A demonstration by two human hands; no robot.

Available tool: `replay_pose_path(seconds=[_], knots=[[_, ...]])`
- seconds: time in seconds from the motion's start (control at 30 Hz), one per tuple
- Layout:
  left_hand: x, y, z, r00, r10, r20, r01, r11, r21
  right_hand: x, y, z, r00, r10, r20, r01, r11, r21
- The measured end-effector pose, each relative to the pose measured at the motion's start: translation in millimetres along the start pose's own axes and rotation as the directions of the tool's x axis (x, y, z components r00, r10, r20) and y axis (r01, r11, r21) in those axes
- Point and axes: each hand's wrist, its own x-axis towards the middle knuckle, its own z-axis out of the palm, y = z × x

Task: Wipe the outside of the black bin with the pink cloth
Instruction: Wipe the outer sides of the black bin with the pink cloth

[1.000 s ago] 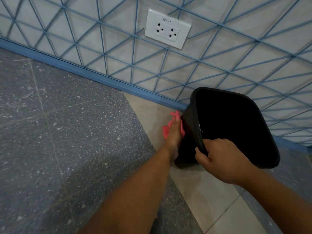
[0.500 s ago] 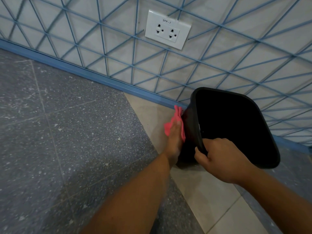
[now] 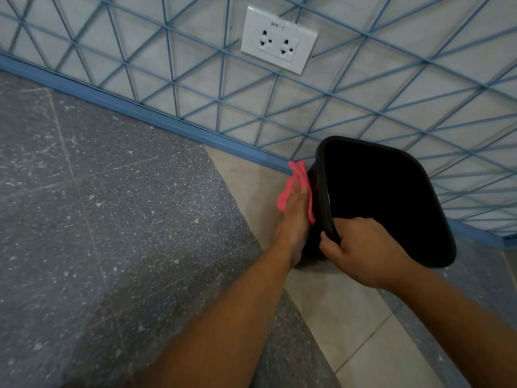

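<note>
Nearest the camera, two bare forearms reach forward over the floor (image 3: 117, 208), which is mostly dark speckled tile with a paler strip running under the hands. The right hand (image 3: 361, 247) is curled over the near part of the bin's rim, fingers inside and thumb outside, gripping it and holding the bin tipped so that its mouth faces up toward the camera. The bin (image 3: 386, 200) is black, and its base seems to rest on the pale strip of floor close to the foot of the wall, though the contact is hidden.

Just beyond, the left hand (image 3: 296, 217) lies flat with straight fingers, pressing the pink cloth (image 3: 298, 175) against the bin's left outer side. The cloth bunches out past the fingertips near the top corner of that side, just below the rim.

Farther back, the blue skirting (image 3: 140, 109) runs along the floor's far edge, with the blue-lined tiled wall (image 3: 419, 79) above it and a white double socket (image 3: 279, 39) on the wall.

As a judgement, the wiping is under way on the left side only. The far side, the right side and the near side under the right hand show no cloth on them; whether any were already cleaned cannot be told. Turning the bin would likely be needed to reach them.
</note>
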Motion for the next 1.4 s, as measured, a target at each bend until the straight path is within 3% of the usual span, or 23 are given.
replay_pose_path(seconds=[0.1,0.2,0.27,0.33,0.47,0.57,0.6,0.63,0.77,0.83,0.93,0.97,1.1,1.17,1.3,1.4], knots=[[-7,-16,-6,0.984,0.146,0.098,-0.147,0.989,-0.005,-1,1,1,1.0,-0.01,0.009,0.01,1.0,-0.011],[-1,-27,-17,0.999,-0.046,-0.005,0.046,0.993,0.112,-2,0,0,1.0,0.001,0.01,-0.002,1.0,0.004],[1,-26,-12,0.991,-0.132,0.002,0.132,0.991,-0.026,-1,-1,-1,1.0,0.008,-0.002,-0.008,1.0,0.001],[-9,-15,-3,0.997,-0.072,-0.023,0.072,0.997,0.016,1,-1,-1,1.0,0.008,-0.012,-0.008,1.0,-0.001],[-13,-20,-9,0.995,0.082,0.063,-0.087,0.992,0.086,0,0,-2,1.0,-0.002,-0.005,0.002,1.0,0.0],[7,-30,-18,0.994,-0.105,0.038,0.098,0.982,0.163,0,0,-2,1.0,0.012,-0.006,-0.012,1.0,-0.005],[6,-23,-14,0.986,-0.155,0.055,0.151,0.986,0.074,0,-1,-3,1.0,0.014,-0.007,-0.014,1.0,-0.007],[6,-18,-8,0.993,-0.113,0.04,0.114,0.993,-0.031,0,-1,-3,1.0,0.014,-0.009,-0.014,1.0,-0.004],[-1,-14,2,0.992,0.126,0.025,-0.124,0.99,-0.065,1,-2,-3,1.0,0.007,-0.012,-0.007,1.0,-0.008],[6,-27,-9,0.994,0.103,0.046,-0.097,0.989,-0.113,1,-2,-3,1.0,0.007,0.001,-0.007,1.0,-0.001],[14,-37,-12,0.992,-0.123,0.034,0.126,0.986,-0.111,1,-3,-2,1.0,0.013,0.006,-0.013,1.0,-0.008],[16,-35,-9,0.99,-0.129,0.059,0.138,0.974,-0.178,1,-4,-3,1.0,0.013,0.003,-0.013,1.0,-0.004],[6,-8,3,0.993,0.073,0.089,-0.064,0.992,-0.109,1,-5,-4,1.0,-0.002,-0.005,0.002,1.0,0.004],[7,-19,-7,0.985,0.114,0.128,-0.1,0.988,-0.116,0,-4,-5,1.0,-0.003,0.002,0.003,1.0,0.002],[21,-56,-33,0.994,-0.042,-0.096,0.045,0.999,0.028,-2,-6,-3,1.0,0.022,0.005,-0.022,1.0,-0.005],[2,-43,-29,0.994,-0.077,-0.079,0.078,0.997,0.013,-3,-6,-3,0.999,0.032,0.008,-0.032,0.999,0.013]])
